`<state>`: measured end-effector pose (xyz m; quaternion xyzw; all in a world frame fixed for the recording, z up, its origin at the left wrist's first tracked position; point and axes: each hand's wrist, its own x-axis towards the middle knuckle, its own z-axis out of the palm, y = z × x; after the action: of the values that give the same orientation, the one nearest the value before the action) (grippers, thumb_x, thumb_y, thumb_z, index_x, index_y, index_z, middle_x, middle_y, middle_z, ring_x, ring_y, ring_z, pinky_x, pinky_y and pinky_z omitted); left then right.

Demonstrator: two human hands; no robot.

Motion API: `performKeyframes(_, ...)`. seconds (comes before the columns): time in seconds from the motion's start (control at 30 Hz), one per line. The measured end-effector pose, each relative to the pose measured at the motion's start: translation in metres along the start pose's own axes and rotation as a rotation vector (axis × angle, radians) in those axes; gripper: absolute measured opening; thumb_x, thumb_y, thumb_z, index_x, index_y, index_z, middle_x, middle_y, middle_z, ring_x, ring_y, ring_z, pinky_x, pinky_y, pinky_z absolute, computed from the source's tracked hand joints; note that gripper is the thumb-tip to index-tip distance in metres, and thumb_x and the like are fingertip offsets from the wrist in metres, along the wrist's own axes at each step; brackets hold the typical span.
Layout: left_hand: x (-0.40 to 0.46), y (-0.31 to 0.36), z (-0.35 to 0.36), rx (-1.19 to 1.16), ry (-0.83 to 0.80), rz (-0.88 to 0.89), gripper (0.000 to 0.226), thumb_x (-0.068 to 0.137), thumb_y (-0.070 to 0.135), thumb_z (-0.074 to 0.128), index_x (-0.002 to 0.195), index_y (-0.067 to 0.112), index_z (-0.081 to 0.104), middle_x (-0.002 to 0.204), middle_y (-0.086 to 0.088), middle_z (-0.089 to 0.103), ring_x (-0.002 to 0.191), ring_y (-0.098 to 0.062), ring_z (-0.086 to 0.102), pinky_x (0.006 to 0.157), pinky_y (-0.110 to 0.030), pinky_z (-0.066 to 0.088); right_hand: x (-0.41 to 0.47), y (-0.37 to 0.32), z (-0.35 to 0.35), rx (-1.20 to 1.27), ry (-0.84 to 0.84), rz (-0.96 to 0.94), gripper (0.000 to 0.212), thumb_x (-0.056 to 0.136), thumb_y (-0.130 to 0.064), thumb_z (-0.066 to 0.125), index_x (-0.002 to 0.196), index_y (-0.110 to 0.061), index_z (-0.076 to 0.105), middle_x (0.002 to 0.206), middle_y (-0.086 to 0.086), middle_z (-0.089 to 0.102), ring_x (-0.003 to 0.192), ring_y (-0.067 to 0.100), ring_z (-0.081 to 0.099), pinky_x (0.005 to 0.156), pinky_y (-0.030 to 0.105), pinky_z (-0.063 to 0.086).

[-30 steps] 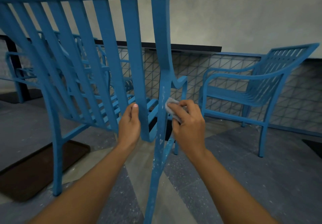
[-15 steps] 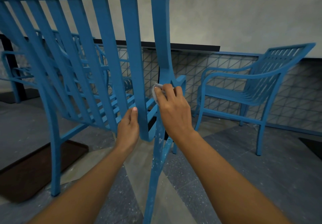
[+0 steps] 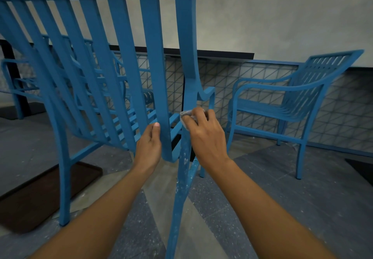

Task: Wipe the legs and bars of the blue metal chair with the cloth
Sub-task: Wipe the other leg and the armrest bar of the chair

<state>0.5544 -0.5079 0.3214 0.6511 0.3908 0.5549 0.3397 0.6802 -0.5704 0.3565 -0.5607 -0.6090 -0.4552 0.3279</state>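
Observation:
The blue metal chair [image 3: 121,57] stands right in front of me, seen from behind, its slatted back filling the upper left. Its right rear leg [image 3: 182,178] runs down the middle of the view and carries pale dusty specks. My right hand [image 3: 203,135] presses a small grey cloth [image 3: 186,114] against that post, just below where the armrest joins it. Most of the cloth is hidden under my fingers. My left hand [image 3: 149,147] grips the lower end of the rightmost back slat, thumb pointing up.
A second blue chair [image 3: 292,101] stands to the right by a wire-mesh fence [image 3: 252,81]. More blue chairs [image 3: 20,77] sit behind at left. A dark brown floor mat [image 3: 40,194] lies at lower left on the grey tiled floor.
My right hand with the cloth slid up the rear post and has come a little way back down. My left hand has stayed on the back slat.

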Motion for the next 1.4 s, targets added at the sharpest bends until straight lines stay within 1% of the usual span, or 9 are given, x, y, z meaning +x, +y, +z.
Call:
performKeyframes(0.3,-0.004,0.001,0.002,0.013,0.004,0.013,0.028,0.099,0.040,0.025,0.101,0.026,0.050,0.083,0.014,0.050,0.074,0.003,0.046,0.066,-0.013,0.034,-0.006,0.000,-0.006,0.001,-0.055,0.035,0.022,0.070,-0.001,0.074,0.090,-0.009,0.068,0.095,0.008,0.062,0.076,0.024,0.053,0.057,0.027,0.048)
performKeyframes(0.43,-0.006,-0.005,0.002,0.014,-0.007,0.001,0.046,0.098,0.043,0.027,0.129,0.018,0.049,0.127,0.003,0.055,0.115,-0.009,0.051,0.095,-0.023,0.036,-0.017,-0.001,-0.005,0.016,-0.090,0.073,0.024,0.069,0.000,0.074,0.089,-0.010,0.068,0.096,0.008,0.060,0.076,0.024,0.052,0.055,0.027,0.048)
performKeyframes(0.5,-0.007,-0.009,0.002,0.010,-0.001,-0.004,0.048,0.098,0.044,0.028,0.136,0.019,0.044,0.136,0.001,0.051,0.125,-0.013,0.047,0.099,-0.025,0.033,-0.022,-0.001,-0.004,0.038,-0.098,0.103,0.023,0.071,-0.001,0.074,0.090,-0.012,0.068,0.095,0.007,0.059,0.077,0.023,0.051,0.052,0.025,0.047)
performKeyframes(0.6,-0.009,-0.009,-0.001,-0.006,0.002,-0.006,0.045,0.099,0.040,0.029,0.131,0.016,0.048,0.128,0.005,0.054,0.116,-0.009,0.050,0.092,-0.020,0.034,-0.030,0.001,-0.005,0.067,-0.084,0.130,0.025,0.072,-0.002,0.074,0.093,-0.013,0.068,0.099,0.008,0.059,0.078,0.024,0.052,0.052,0.024,0.046)
performKeyframes(0.73,-0.011,-0.009,-0.002,-0.018,-0.005,-0.018,0.025,0.100,0.037,0.029,0.103,0.028,0.052,0.090,0.024,0.053,0.084,0.006,0.051,0.070,-0.007,0.033,-0.039,0.007,-0.010,0.247,-0.012,0.237,0.023,0.077,-0.002,0.069,0.098,-0.012,0.069,0.107,0.011,0.058,0.091,0.026,0.052,0.060,0.027,0.049)
performKeyframes(0.93,-0.010,-0.014,0.000,-0.039,-0.010,-0.029,0.025,0.099,0.038,0.030,0.099,0.030,0.053,0.085,0.022,0.054,0.083,0.005,0.053,0.071,-0.012,0.037,-0.027,0.018,-0.006,0.859,0.005,0.967,0.028,0.090,-0.004,0.052,0.108,-0.019,0.069,0.107,-0.001,0.065,0.097,0.010,0.061,0.089,0.029,0.052)
performKeyframes(1.1,-0.009,-0.017,-0.001,-0.062,-0.008,-0.022,0.028,0.099,0.037,0.031,0.105,0.027,0.056,0.094,0.022,0.057,0.093,0.000,0.056,0.075,-0.011,0.038,-0.009,0.001,-0.004,0.972,-0.049,0.919,0.031,0.091,-0.005,0.053,0.117,-0.018,0.064,0.106,-0.008,0.065,0.095,0.002,0.060,0.085,0.011,0.049)
performKeyframes(1.2,-0.006,-0.021,-0.002,-0.095,-0.013,-0.031,0.035,0.099,0.038,0.031,0.112,0.021,0.059,0.105,0.011,0.061,0.103,-0.010,0.059,0.087,-0.022,0.042,-0.006,-0.007,0.001,0.971,-0.063,0.934,0.033,0.091,-0.005,0.053,0.122,-0.015,0.060,0.102,-0.011,0.061,0.087,-0.004,0.058,0.078,0.002,0.045)
performKeyframes(1.4,-0.001,-0.026,-0.002,-0.098,-0.012,-0.043,0.030,0.098,0.041,0.033,0.101,0.027,0.060,0.102,0.007,0.064,0.104,-0.013,0.061,0.096,-0.034,0.046,-0.018,-0.019,0.010,0.930,-0.023,1.006,0.027,0.091,-0.007,0.055,0.115,-0.013,0.065,0.089,-0.004,0.066,0.076,0.000,0.060,0.072,0.009,0.049)
